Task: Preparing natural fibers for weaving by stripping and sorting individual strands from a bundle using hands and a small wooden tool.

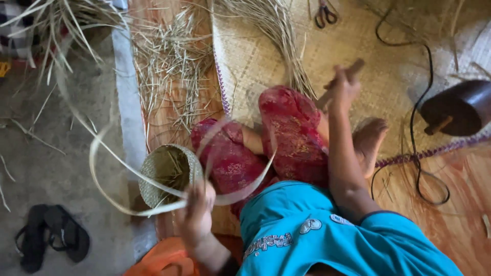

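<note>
Left hand (pixel 197 204) grasping looped pale strip (pixel 110 189) beside woven basket (pixel 169 174), right hand (pixel 343 87) clenched on wooden stick (pixel 340 82); blurred swinging strip may kink or snag.

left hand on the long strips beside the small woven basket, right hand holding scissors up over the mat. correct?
One error: the head view shows the right hand holding a wooden stick, not scissors; the scissors lie apart on the mat. The left hand does grip the strips beside the basket.

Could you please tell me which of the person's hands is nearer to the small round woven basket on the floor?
The left. The left hand grips pale flat weaving strips right beside the small round woven basket, at its lower right. The right hand is raised far to the right, holding a brown wooden stick.
</note>
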